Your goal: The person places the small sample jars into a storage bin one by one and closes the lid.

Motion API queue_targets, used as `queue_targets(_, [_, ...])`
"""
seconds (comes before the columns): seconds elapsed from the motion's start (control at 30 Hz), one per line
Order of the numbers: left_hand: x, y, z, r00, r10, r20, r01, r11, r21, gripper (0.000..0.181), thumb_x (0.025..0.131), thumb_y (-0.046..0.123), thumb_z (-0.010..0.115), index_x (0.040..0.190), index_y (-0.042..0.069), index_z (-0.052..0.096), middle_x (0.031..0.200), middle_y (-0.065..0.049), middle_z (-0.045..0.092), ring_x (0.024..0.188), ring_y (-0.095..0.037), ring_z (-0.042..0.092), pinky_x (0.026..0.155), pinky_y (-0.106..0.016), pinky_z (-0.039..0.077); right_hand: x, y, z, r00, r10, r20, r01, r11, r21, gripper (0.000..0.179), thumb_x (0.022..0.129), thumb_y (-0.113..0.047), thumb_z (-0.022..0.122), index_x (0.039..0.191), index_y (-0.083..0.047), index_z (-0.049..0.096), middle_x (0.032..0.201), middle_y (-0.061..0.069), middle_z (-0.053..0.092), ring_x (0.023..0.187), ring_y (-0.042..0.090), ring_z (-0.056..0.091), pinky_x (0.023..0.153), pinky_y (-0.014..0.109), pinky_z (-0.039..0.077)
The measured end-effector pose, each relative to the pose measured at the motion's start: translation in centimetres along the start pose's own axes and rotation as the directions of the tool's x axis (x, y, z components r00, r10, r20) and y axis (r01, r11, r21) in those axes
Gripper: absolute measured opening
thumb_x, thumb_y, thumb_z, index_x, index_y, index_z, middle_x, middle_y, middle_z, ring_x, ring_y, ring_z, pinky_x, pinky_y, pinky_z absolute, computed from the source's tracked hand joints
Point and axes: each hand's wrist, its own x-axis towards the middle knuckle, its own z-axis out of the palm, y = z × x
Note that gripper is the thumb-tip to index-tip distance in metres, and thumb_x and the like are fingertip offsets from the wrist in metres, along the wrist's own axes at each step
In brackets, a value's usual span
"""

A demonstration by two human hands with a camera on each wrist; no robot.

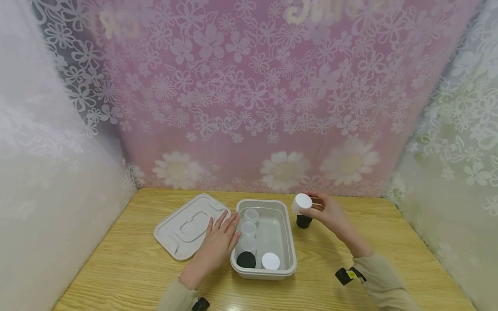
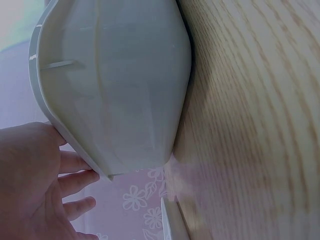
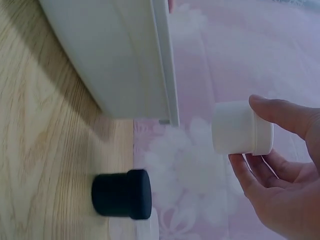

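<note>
My right hand (image 1: 328,216) pinches a small white jar (image 3: 234,128) by its lid, thumb on one side and fingers on the other. The jar is raised off the table beside the box, and in the head view it partly covers a black jar (image 1: 303,221). That black jar stands upright on the table. My left hand (image 1: 218,242) rests at the left rim of a pale plastic box (image 1: 288,242), fingers extended and spread. Inside the box, three translucent jars (image 1: 249,229) line the left side, with a black-topped jar (image 1: 247,260) and a white-topped jar (image 1: 270,261) near the front.
A pale box lid (image 1: 183,229) lies on the wooden table (image 1: 120,259), left of the box and partly beneath my left hand in the head view. A pinkish flowered curtain (image 1: 253,108) hangs behind the table, with pale sheets at both sides.
</note>
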Motion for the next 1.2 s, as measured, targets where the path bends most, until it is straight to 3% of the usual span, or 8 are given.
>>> queue_targets(0.23, [0.0,0.1,0.0,1.0,0.008,-0.008,-0.008,1.0,0.005,0.052,0.108,0.03,0.05,0.151,0.002,0.046,0.157,-0.013,0.044,0.15,-0.038,0.03,0.114,-0.07,0.023,0.8,-1.0,1.7,0.995,-0.04,0.093,0.038,0.999,0.022,0.061,0.09,-0.015,0.078,0.143,0.001,0.052,0.14,0.026,0.053,0.128,0.045,0.056,0.095,0.033,0.056])
queue_targets(0.37, [0.0,0.1,0.0,1.0,0.01,-0.011,-0.009,1.0,0.005,0.052,0.107,0.03,0.051,0.151,0.002,0.047,0.157,-0.012,0.044,0.15,-0.038,0.03,0.115,-0.07,0.022,1.0,-1.3,2.4,0.978,-0.082,0.194,0.077,0.996,0.034,0.06,0.09,-0.016,0.079,0.141,-0.001,0.053,0.138,0.024,0.055,0.125,0.044,0.058,0.093,0.033,0.056])
queue_targets(0.6, [0.1,0.1,0.0,1.0,0.013,-0.018,-0.013,1.0,0.006,0.052,0.107,0.03,0.05,0.15,0.002,0.048,0.156,-0.012,0.045,0.149,-0.037,0.032,0.115,-0.07,0.023,1.4,-1.4,3.6,0.928,-0.168,0.334,0.176,0.984,0.007,0.054,0.089,-0.014,0.08,0.136,-0.001,0.056,0.132,0.019,0.06,0.124,0.041,0.058,0.099,0.047,0.052])
queue_targets(0.77, [0.1,0.0,0.0,1.0,0.0,-0.004,0.0,1.0,0.001,0.053,0.108,0.032,0.049,0.152,0.003,0.046,0.158,-0.01,0.043,0.151,-0.036,0.029,0.116,-0.069,0.02,2.0,-1.4,4.4,0.885,-0.217,0.412,0.241,0.971,-0.006,0.049,0.087,-0.009,0.081,0.13,0.003,0.059,0.129,0.019,0.061,0.12,0.039,0.059,0.102,0.045,0.05])
queue_targets(1.0, [0.1,0.0,0.0,1.0,-0.001,-0.005,0.001,1.0,0.002,0.052,0.107,0.031,0.05,0.152,0.003,0.047,0.157,-0.011,0.044,0.15,-0.036,0.03,0.116,-0.069,0.02,2.5,-1.2,5.2,0.819,-0.18,0.544,0.251,0.966,-0.058,0.045,0.086,-0.003,0.079,0.126,-0.001,0.059,0.128,0.014,0.059,0.121,0.035,0.06,0.103,0.043,0.05])
queue_targets(1.2, [0.1,0.0,0.0,1.0,0.004,-0.01,-0.004,1.0,0.001,0.052,0.107,0.031,0.051,0.151,0.003,0.047,0.157,-0.011,0.044,0.15,-0.037,0.031,0.115,-0.069,0.021,2.5,-1.6,6.0,0.79,-0.176,0.587,0.313,0.939,-0.141,0.046,0.084,-0.001,0.08,0.126,-0.004,0.06,0.127,0.009,0.061,0.12,0.032,0.062,0.1,0.045,0.053])
